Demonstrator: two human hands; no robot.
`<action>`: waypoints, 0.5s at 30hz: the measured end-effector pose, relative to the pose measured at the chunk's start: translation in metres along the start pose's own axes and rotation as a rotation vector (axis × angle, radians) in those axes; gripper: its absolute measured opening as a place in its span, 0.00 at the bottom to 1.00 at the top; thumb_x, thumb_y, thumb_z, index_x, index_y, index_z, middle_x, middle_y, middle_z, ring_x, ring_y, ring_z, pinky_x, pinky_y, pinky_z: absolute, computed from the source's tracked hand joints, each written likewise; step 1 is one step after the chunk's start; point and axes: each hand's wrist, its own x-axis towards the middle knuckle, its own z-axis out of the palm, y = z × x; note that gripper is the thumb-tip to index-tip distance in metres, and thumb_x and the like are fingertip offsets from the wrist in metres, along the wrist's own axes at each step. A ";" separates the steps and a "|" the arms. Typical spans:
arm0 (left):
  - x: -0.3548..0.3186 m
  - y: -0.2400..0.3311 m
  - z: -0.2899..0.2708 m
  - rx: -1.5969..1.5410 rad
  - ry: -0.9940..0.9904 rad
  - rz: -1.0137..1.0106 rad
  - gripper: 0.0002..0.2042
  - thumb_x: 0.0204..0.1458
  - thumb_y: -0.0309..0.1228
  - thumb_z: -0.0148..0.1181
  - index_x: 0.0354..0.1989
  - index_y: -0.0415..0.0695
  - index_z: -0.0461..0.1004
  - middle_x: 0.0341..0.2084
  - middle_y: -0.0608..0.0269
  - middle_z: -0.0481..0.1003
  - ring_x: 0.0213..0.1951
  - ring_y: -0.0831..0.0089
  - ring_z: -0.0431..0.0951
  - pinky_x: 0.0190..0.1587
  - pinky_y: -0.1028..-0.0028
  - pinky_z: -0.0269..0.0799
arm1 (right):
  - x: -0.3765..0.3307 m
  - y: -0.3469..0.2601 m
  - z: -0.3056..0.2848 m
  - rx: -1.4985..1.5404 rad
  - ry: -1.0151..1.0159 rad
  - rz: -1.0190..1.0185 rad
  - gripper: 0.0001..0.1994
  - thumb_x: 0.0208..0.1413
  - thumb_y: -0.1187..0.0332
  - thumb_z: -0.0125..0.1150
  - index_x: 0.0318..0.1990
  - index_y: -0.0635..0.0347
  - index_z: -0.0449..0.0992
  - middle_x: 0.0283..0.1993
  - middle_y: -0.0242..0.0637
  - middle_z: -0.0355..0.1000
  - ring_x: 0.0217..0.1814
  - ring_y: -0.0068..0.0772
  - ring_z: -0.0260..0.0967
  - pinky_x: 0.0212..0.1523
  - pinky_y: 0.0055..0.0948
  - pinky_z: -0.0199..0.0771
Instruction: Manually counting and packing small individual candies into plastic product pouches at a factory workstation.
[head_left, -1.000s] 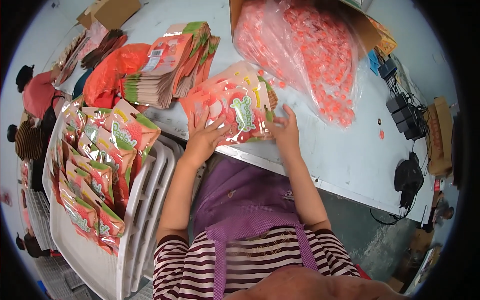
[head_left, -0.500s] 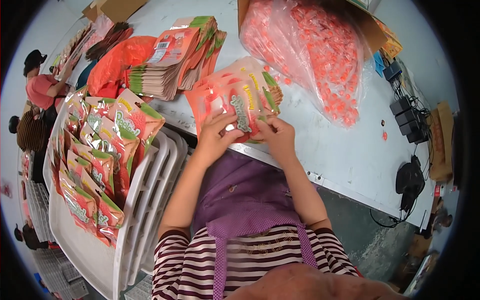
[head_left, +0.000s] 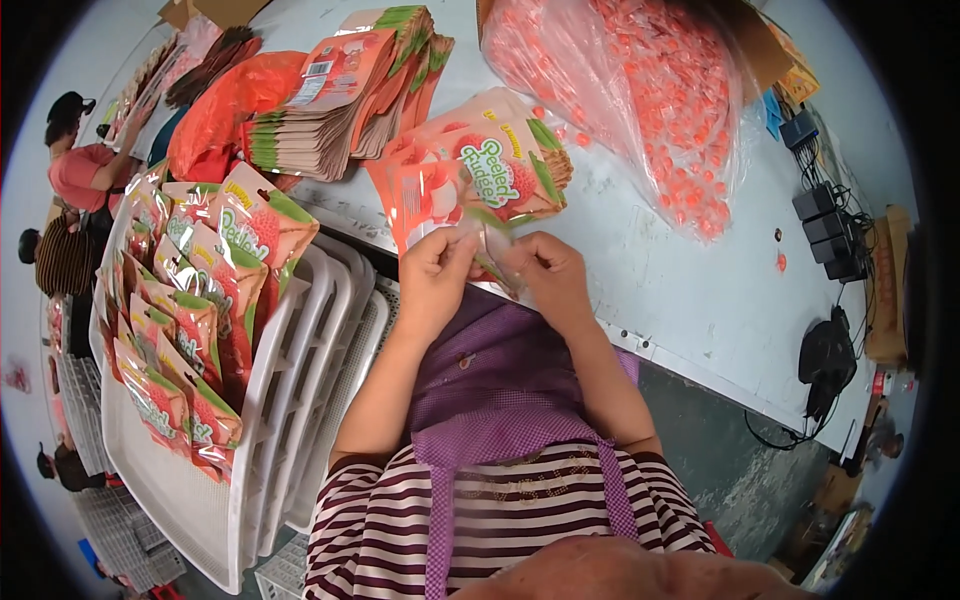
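Note:
At the near edge of the table, my left hand (head_left: pixel 438 275) and my right hand (head_left: pixel 550 278) pinch the top of a pink and green snack pouch (head_left: pixel 491 243) from both sides. The pouch is tilted and slightly blurred, and fingers cover part of it; I cannot tell whether its mouth is parted. Just beyond the hands lies a small pile of flat, overlapping pouches (head_left: pixel 520 160) with fruit pictures. Left of my arms, a white tray (head_left: pixel 165 500) bears several plump pouches (head_left: pixel 240 245) standing close together.
Further back are stacked flat pouches (head_left: pixel 305 150) beside a red plastic bag (head_left: pixel 235 105). A clear bag of small red-wrapped pieces (head_left: pixel 650 130) leans from a cardboard box (head_left: pixel 745 45). Black adapters with cables (head_left: pixel 830 230) lie at right. Another person (head_left: pixel 85 155) is at far left.
The pouch has come off the pile toward me and tipped up, uncovering the pouch face below. My hands have drawn nearer to my body and now grip its top edge.

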 end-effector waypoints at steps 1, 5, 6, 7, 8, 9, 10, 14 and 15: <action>0.002 -0.002 -0.003 0.043 -0.025 0.018 0.07 0.55 0.26 0.54 0.33 0.34 0.73 0.21 0.66 0.72 0.22 0.83 0.73 0.27 0.81 0.72 | 0.002 0.002 -0.005 0.002 0.004 0.007 0.05 0.49 0.76 0.60 0.24 0.64 0.71 0.22 0.29 0.67 0.24 0.15 0.62 0.24 0.19 0.63; -0.003 0.005 0.006 0.141 -0.026 0.016 0.05 0.53 0.24 0.55 0.31 0.34 0.73 0.19 0.67 0.71 0.22 0.83 0.72 0.25 0.81 0.70 | 0.001 -0.002 -0.003 -0.207 0.033 -0.102 0.06 0.50 0.75 0.58 0.34 0.65 0.71 0.26 0.36 0.71 0.28 0.21 0.69 0.28 0.23 0.67; -0.003 0.002 0.008 0.258 -0.066 0.130 0.05 0.52 0.23 0.54 0.35 0.35 0.73 0.19 0.67 0.70 0.22 0.83 0.70 0.25 0.81 0.68 | 0.000 -0.006 0.002 -0.196 0.033 -0.122 0.09 0.48 0.75 0.59 0.38 0.66 0.70 0.27 0.39 0.72 0.30 0.26 0.71 0.30 0.25 0.69; -0.004 0.001 0.010 0.371 -0.107 0.248 0.07 0.51 0.21 0.54 0.39 0.37 0.72 0.18 0.67 0.69 0.22 0.83 0.69 0.25 0.81 0.66 | 0.000 -0.007 0.004 -0.198 0.045 -0.120 0.09 0.48 0.75 0.59 0.38 0.66 0.70 0.27 0.39 0.72 0.30 0.26 0.71 0.30 0.25 0.69; -0.008 0.003 0.012 0.368 -0.122 0.251 0.07 0.51 0.21 0.54 0.39 0.37 0.72 0.18 0.67 0.69 0.22 0.83 0.69 0.25 0.81 0.66 | 0.000 -0.009 0.003 -0.330 0.018 -0.098 0.13 0.46 0.75 0.60 0.41 0.66 0.69 0.29 0.43 0.73 0.31 0.32 0.72 0.32 0.28 0.70; -0.013 0.008 0.014 0.346 -0.139 0.284 0.12 0.50 0.19 0.53 0.44 0.38 0.70 0.18 0.67 0.68 0.22 0.82 0.68 0.25 0.80 0.65 | 0.002 -0.009 -0.001 -0.466 0.003 -0.072 0.17 0.44 0.75 0.61 0.44 0.66 0.68 0.31 0.47 0.73 0.33 0.37 0.73 0.35 0.30 0.71; -0.018 0.011 0.016 0.322 -0.158 0.320 0.17 0.49 0.18 0.52 0.49 0.40 0.68 0.17 0.67 0.67 0.21 0.82 0.66 0.25 0.80 0.64 | 0.005 -0.009 -0.010 -0.474 0.032 -0.070 0.17 0.44 0.75 0.61 0.44 0.66 0.68 0.31 0.47 0.73 0.33 0.37 0.73 0.35 0.30 0.71; -0.016 0.019 -0.009 0.701 -0.359 0.860 0.24 0.40 0.16 0.55 0.51 0.42 0.69 0.22 0.60 0.66 0.25 0.65 0.69 0.30 0.72 0.68 | 0.008 0.004 -0.039 -0.476 -0.040 -0.105 0.19 0.42 0.78 0.57 0.46 0.64 0.69 0.33 0.49 0.73 0.34 0.41 0.73 0.38 0.30 0.71; -0.018 0.025 -0.013 0.688 -0.383 0.871 0.24 0.40 0.16 0.55 0.51 0.42 0.69 0.22 0.60 0.66 0.25 0.65 0.69 0.30 0.72 0.68 | 0.007 0.008 -0.040 -0.476 -0.096 -0.139 0.19 0.41 0.79 0.56 0.46 0.63 0.70 0.33 0.48 0.73 0.34 0.39 0.73 0.38 0.30 0.71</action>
